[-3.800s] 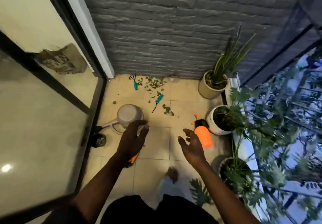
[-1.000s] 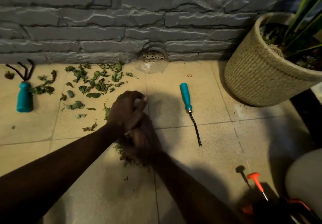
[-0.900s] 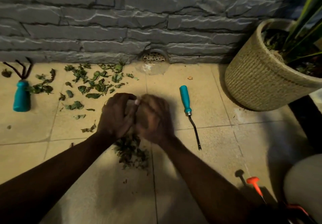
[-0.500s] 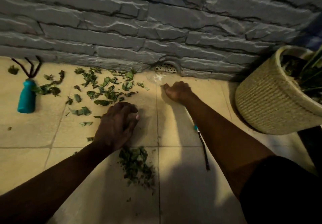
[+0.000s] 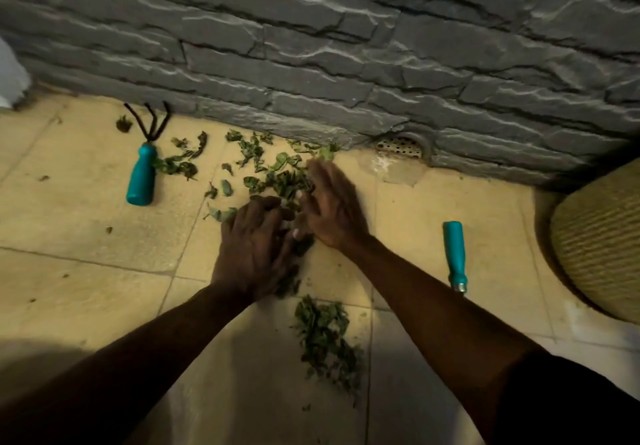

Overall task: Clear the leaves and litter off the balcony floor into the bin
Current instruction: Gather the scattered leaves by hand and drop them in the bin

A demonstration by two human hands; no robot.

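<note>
Green leaf scraps (image 5: 273,171) lie scattered on the beige floor tiles near the foot of the grey stone wall. A gathered heap of leaves (image 5: 327,337) sits closer to me, between my forearms. My left hand (image 5: 254,254) rests palm down on the tiles over some leaves, fingers spread. My right hand (image 5: 334,209) lies flat beside it, its edge against the scattered leaves, fingers stretched towards the wall. Neither hand holds anything. No bin is in view.
A teal-handled hand rake (image 5: 143,167) lies at the left by the wall. A teal-handled weeder (image 5: 455,257) lies to the right of my right arm. A woven plant pot (image 5: 602,250) stands at the right edge. A floor drain (image 5: 400,143) sits at the wall's base.
My right hand has come back from the drain to the scattered leaves, next to my left hand. The left hand has stayed over the leaves. The view has shifted right.
</note>
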